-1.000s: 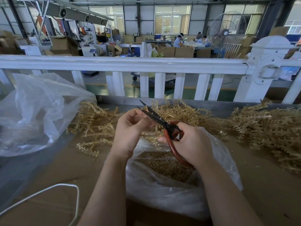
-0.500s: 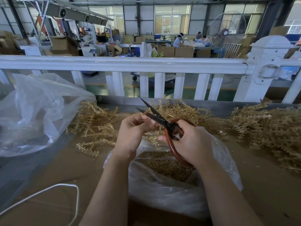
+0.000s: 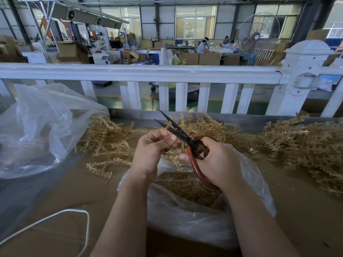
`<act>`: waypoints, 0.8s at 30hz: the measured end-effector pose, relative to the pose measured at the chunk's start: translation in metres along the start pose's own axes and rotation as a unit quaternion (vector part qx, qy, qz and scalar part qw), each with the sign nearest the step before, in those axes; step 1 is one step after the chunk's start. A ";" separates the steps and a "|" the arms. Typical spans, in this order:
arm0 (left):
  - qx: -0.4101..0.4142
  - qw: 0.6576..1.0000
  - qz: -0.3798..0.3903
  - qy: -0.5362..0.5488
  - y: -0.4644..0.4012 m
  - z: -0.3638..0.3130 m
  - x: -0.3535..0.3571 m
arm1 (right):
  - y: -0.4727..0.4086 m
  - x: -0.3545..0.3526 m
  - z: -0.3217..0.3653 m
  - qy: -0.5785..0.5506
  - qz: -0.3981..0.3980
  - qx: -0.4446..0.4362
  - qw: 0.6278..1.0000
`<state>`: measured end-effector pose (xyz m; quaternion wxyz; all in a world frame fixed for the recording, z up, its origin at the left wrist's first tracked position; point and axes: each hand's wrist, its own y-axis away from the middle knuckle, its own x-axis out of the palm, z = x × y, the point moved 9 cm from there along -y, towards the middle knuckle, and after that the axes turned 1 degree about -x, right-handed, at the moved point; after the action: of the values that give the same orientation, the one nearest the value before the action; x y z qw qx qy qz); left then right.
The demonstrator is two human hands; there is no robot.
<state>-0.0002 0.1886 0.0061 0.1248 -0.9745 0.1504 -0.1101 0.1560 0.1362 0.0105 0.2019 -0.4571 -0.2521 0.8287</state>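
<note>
My right hand point(image 3: 216, 164) grips red-handled scissors point(image 3: 193, 147) whose black blades stand apart and point up and to the left. My left hand point(image 3: 153, 151) pinches a small tan plastic piece point(image 3: 169, 134) right at the blades; most of the piece is hidden by my fingers. Both hands hover over an open clear plastic bag point(image 3: 194, 216) that holds many small tan cut bits point(image 3: 187, 188).
Heaps of tan plastic sprues lie behind my hands point(image 3: 111, 143) and at the right point(image 3: 304, 151) on the brown cardboard-covered table point(image 3: 55, 191). A large clear bag point(image 3: 39, 130) sits at the left, a white cord point(image 3: 61, 214) at the lower left, a white railing point(image 3: 141, 73) behind.
The scissor blades have opened a little wider and my left hand has shifted the piece slightly at the blades. Both hands stay over the bag.
</note>
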 end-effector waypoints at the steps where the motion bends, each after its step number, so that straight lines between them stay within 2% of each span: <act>1: -0.001 1.000 0.000 -0.001 0.000 0.000 0.000 | 0.000 0.000 0.000 -0.002 -0.002 -0.001 1.000; 14: -0.032 0.999 -0.020 0.021 -0.002 0.008 -0.004 | -0.001 0.005 -0.003 0.012 0.025 -0.003 1.000; 20: -0.069 0.985 -0.088 0.129 -0.002 0.013 -0.019 | 0.000 0.010 -0.009 0.011 0.040 0.014 0.999; 24: -0.089 0.970 -0.127 0.188 0.000 0.017 -0.028 | 0.001 0.014 -0.023 -0.027 0.055 0.066 0.996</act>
<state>-0.0223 0.2010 -0.0150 -0.0081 -0.9546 0.0550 -0.2928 0.1683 0.1487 -0.0096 0.1788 -0.4337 -0.1768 0.8653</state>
